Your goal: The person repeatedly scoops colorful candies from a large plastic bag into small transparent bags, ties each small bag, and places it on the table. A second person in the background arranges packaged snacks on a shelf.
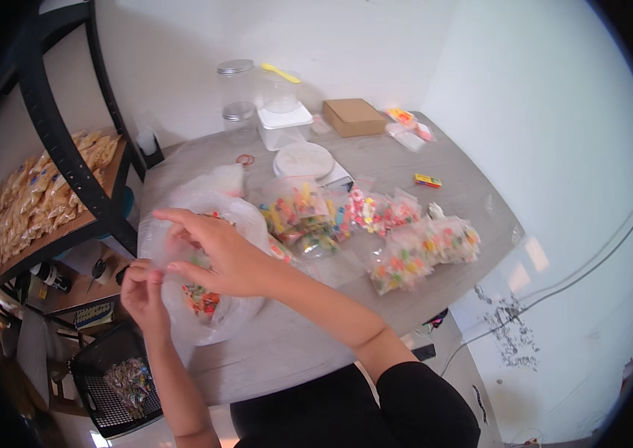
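My right hand (221,255) is over a large translucent plastic bag (257,224) that stands open on the table, with colorful wrapped candies (202,302) inside. My left hand (146,285) is at the bag's left side, thumb and fingertips pinched together; something thin and clear, which blurs with the bag, seems to be between the hands. What either hand grips cannot be made out. Right of the bag lie several clear zip bags of colorful candies (294,207), more candy-filled bags (400,269), and a white kitchen scale (304,161) behind them.
At the back of the grey table (305,341) stand clear jars (238,117), a lidded plastic box (284,126) and a cardboard box (353,117). A small yellow box (427,180) lies right. Shelves with packed bags (53,185) stand left, above a black basket (109,414).
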Motion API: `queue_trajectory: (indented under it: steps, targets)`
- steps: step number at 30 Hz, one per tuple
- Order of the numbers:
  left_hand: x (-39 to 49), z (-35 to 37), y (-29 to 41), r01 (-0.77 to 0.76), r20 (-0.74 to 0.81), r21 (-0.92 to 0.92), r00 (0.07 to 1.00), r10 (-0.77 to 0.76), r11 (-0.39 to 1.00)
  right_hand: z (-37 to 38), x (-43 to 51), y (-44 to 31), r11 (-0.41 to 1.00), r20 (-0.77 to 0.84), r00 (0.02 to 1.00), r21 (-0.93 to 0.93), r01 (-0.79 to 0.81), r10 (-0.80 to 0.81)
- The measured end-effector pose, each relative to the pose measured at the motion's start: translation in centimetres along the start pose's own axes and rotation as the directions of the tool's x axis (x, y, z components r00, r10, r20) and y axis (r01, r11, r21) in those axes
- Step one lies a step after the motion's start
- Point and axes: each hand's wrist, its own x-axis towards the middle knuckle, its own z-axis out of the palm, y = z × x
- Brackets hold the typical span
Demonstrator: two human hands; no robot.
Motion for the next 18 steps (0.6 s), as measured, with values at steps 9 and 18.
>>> queue_trajectory:
  steps: [9,18]
  targets:
    - [-0.1,1.3,0.1,0.029,0.150,-0.008,0.988,-0.028,1.000,-5.7,-7.0,-1.2,0.906,-0.080,0.911,0.175,-0.385,0.403]
    - [0.0,-0.2,-1.5,0.004,0.081,-0.088,0.997,0.003,0.996,-18.9,-14.5,-4.5,0.814,-0.571,0.698,-0.087,-0.574,0.432]
